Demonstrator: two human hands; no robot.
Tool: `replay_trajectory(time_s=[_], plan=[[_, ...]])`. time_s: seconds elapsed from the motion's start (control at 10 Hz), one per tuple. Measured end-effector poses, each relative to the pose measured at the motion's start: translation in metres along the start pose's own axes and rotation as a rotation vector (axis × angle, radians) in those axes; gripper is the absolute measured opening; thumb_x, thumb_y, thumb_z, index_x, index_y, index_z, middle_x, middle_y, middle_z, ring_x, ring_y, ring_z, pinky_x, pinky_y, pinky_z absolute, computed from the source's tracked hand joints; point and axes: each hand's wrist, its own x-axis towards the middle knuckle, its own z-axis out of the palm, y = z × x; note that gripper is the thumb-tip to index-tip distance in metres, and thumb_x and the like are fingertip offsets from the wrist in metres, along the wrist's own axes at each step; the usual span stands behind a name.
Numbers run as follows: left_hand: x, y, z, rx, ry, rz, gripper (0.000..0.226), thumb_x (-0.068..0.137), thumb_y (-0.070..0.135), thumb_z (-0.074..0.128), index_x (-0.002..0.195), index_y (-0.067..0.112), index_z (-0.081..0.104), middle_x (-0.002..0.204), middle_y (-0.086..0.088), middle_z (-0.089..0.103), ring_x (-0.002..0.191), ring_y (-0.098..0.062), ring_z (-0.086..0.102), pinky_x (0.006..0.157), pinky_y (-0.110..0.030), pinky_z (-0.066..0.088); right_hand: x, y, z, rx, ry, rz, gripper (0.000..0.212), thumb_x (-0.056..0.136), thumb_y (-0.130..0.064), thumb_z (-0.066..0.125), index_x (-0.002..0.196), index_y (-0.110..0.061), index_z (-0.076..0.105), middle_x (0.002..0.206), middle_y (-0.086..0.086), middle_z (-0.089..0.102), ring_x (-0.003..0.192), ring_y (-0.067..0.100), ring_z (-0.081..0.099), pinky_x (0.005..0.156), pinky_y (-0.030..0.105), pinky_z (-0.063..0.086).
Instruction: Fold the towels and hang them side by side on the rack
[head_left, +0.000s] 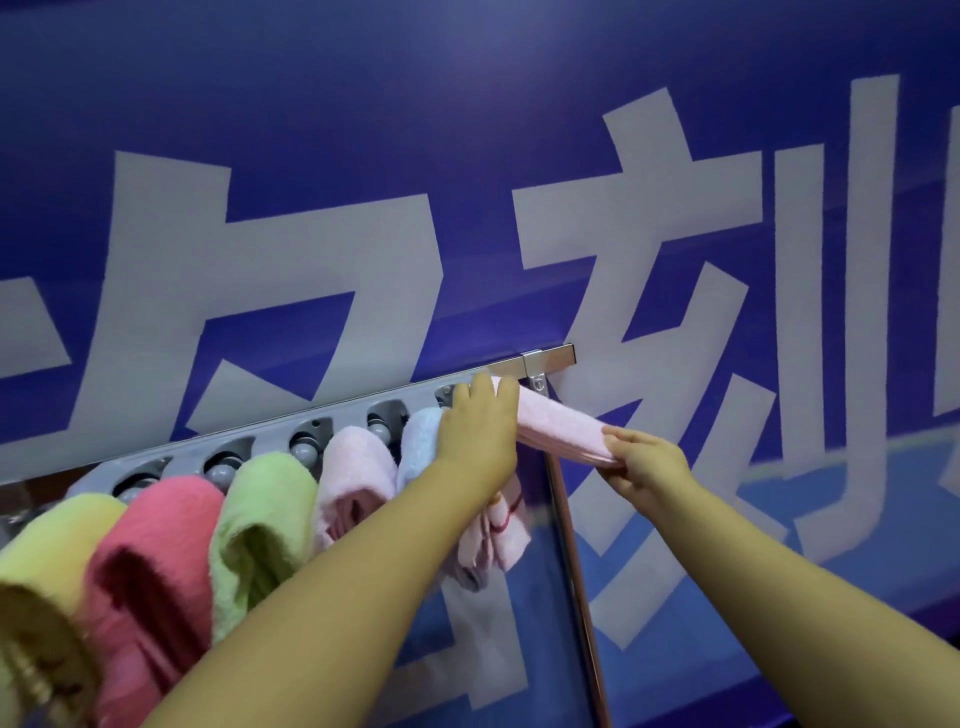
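We find the pink towel (563, 422) folded, long axis running from the rack (332, 415) out to our right. Left hand (480, 426) presses its rack end, fingers straight; right hand (644, 460) pinches the free end.

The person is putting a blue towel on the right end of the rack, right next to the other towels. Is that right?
Not quite. The head view shows the towel being hung is pale pink, not blue. The rest holds: the right hand pinches its end, the left hand presses it at the rack's right end.
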Motion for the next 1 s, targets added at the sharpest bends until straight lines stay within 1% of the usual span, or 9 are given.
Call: replay_trajectory(time_s=[0.1,0.2,0.4,0.5,0.6,0.7,0.8,0.9,1.0], plan=[[-0.001,-0.004,-0.012,-0.128,-0.072,0.0,0.048,0.082,0.001,0.051,0.128,0.01,0.038,0.131,-0.013,0.04,0.118,-0.034,0.042,0.08,-0.034,0.035,0.005,0.023,0.004,0.021,-0.039,0.142,0.021,0.09,0.007,0.05,0.107,0.004,0.063,0.113,0.021,0.053,0.098,0.03,0.052,0.084,0.033,0.048],[-0.007,-0.003,-0.019,-0.207,-0.089,-0.041,0.046,0.084,0.004,0.048,0.128,0.013,0.039,0.136,-0.01,0.038,0.117,-0.033,0.048,0.075,-0.03,0.029,0.005,0.048,0.008,0.002,-0.113,0.237,0.023,0.092,0.002,0.048,0.11,0.0,0.062,0.112,0.018,0.058,0.087,0.025,0.058,0.06,0.026,0.056],[-0.045,0.015,0.009,-0.765,-0.266,-0.302,0.092,0.085,0.001,0.05,0.147,0.037,-0.009,0.154,-0.01,0.008,0.129,-0.034,0.038,0.099,-0.038,0.039,-0.033,0.079,0.008,-0.138,-0.211,0.243,0.031,0.095,-0.002,0.046,0.124,-0.009,0.056,0.074,0.011,0.06,0.052,0.017,0.055,0.045,0.022,0.043],[-0.083,0.012,0.028,-0.893,-0.304,-0.245,0.096,0.089,0.009,0.05,0.14,0.04,-0.024,0.147,-0.012,0.03,0.12,-0.03,0.049,0.092,-0.031,0.041,-0.056,0.079,0.002,-0.189,-0.201,0.223,0.024,0.096,-0.001,0.041,0.11,-0.013,0.056,0.049,0.006,0.054,0.035,0.011,0.047,0.039,0.018,0.04],[-0.133,-0.004,0.034,-0.933,-0.504,-0.254,0.089,0.092,0.008,0.046,0.144,0.037,-0.02,0.126,-0.011,0.048,0.082,-0.022,0.056,0.065,-0.026,0.044,-0.088,0.081,-0.01,-0.314,-0.208,0.258,0.025,0.095,-0.006,0.042,0.074,-0.017,0.05,0.042,-0.002,0.037,0.035,0.009,0.034,0.039,0.019,0.031],[-0.188,-0.018,0.028,-1.023,-0.564,-0.338,0.063,0.096,0.02,0.047,0.149,0.025,0.014,0.127,-0.006,0.051,0.084,-0.016,0.054,0.071,-0.027,0.043,-0.128,0.096,-0.014,-0.41,-0.274,0.279,0.022,0.093,-0.009,0.047,0.072,-0.015,0.046,0.044,-0.002,0.03,0.04,0.01,0.03,0.04,0.019,0.032],[-0.229,-0.032,0.018,-1.244,-0.351,-0.462,0.019,0.094,0.03,0.052,0.106,0.016,0.056,0.104,-0.005,0.063,0.085,-0.012,0.061,0.069,-0.026,0.048,-0.178,0.111,-0.007,-0.453,-0.384,0.255,0.016,0.093,-0.019,0.056,0.082,-0.008,0.059,0.045,-0.001,0.046,0.051,0.011,0.046,0.05,0.02,0.045],[-0.232,-0.062,-0.003,-1.47,-0.068,-0.629,0.035,0.089,0.045,0.054,0.068,0.018,0.05,0.06,0.003,0.054,0.053,-0.008,0.049,0.048,-0.021,0.037,-0.201,0.111,0.02,-0.478,-0.448,0.174,0.032,0.089,-0.032,0.061,0.067,-0.009,0.059,0.05,0.002,0.043,0.046,0.011,0.037,0.048,0.022,0.035],[-0.21,-0.098,-0.029,-1.759,0.057,-0.711,0.055,0.086,0.061,0.045,0.051,0.018,0.04,0.045,0.002,0.034,0.037,-0.01,0.028,0.037,-0.018,0.02,-0.196,0.099,0.067,-0.434,-0.518,0.068,0.044,0.086,-0.041,0.061,0.054,-0.015,0.045,0.052,0.004,0.032,0.044,0.012,0.025,0.045,0.023,0.02]])
